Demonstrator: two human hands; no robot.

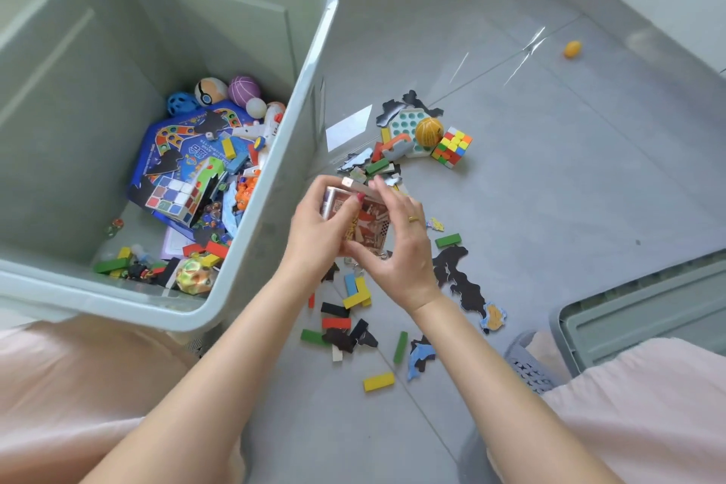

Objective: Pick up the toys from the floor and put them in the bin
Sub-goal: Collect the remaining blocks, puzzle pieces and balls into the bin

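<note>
Grey floor tiles point(530, 208) carry a scatter of toys beside the pale green bin point(310, 98), which already holds balls, a cube and a blue game board point(184, 145). Above the floor, just right of the bin's wall, both hands grasp a small printed box point(365, 224): the left hand point(318, 232) curls round its left side, the right hand point(396, 248) pinches its top and bottom. Coloured blocks point(378, 382), dark puzzle pieces point(463, 283) and a puzzle cube point(451, 147) lie around; an orange ball point(572, 49) sits well apart.
</note>
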